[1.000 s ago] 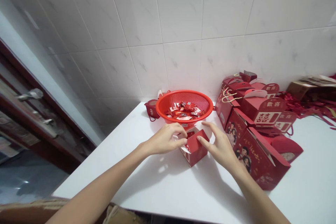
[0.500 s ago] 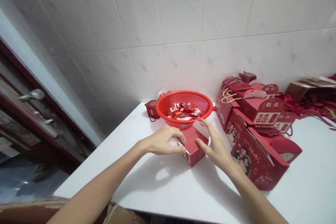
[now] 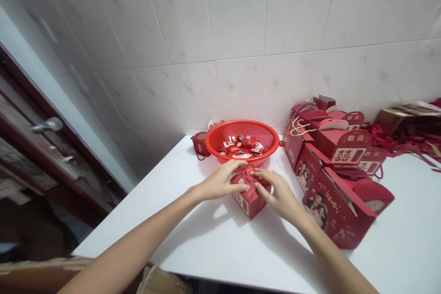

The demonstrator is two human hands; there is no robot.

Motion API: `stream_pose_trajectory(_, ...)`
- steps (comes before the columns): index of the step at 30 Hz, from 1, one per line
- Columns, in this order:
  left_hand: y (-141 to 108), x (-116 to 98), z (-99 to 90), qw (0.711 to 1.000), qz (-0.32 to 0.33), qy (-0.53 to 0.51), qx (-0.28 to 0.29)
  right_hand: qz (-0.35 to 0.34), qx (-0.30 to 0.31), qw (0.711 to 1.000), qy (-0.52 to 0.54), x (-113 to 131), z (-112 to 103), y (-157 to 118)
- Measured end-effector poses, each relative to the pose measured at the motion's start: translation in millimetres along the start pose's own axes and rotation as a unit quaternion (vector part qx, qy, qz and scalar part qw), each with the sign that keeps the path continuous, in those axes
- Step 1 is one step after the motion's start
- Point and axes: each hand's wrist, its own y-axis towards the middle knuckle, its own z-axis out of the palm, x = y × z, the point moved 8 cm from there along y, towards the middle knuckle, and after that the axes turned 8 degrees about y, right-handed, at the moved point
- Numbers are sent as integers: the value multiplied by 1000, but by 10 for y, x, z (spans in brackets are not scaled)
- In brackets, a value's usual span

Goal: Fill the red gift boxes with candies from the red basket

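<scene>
A small red box (image 3: pixel 253 204) with white patterned panels stands on the white table, its top flaps folded inward. My left hand (image 3: pixel 225 181) holds the box's left flap between thumb and fingers. On the right side, my right hand (image 3: pixel 275 190) has its thumb and fingers on the other flaps near the top. Just behind the box sits a red plastic basket (image 3: pixel 272 149) holding several wrapped sweets (image 3: pixel 248 140).
Several red gift boxes (image 3: pixel 339 202) are grouped on the right of the white table (image 3: pixel 200 252). Behind the basket's left side is a small red box (image 3: pixel 200 142). Red ribbons (image 3: pixel 382 138) and a brown box (image 3: pixel 392 119) lie at the far right, by the tiled wall.
The box's side flaps have been brought inward and up over its top. My fingers have moved closer together over the box, and its printed left flap now shows.
</scene>
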Motion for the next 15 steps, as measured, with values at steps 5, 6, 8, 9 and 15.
stream_pose_trajectory(5,6,16,97,998,23,-42,52,-31,36,999,-1,78,53,-5)
stream_pose_trajectory(6,9,9,105,997,26,-45,61,-36,42,998,1,86,60,-7)
stream_pose_trajectory(8,15,2,108,996,24,-46,70,-38,46,998,1,87,64,-11)
stream_pose_trajectory(9,17,5,108,996,17,-43,72,-36,45,998,-1,81,61,-13)
stream_pose_trajectory(15,-12,106,114,996,-73,-14,51,-17,28,999,-23,118,21,-11)
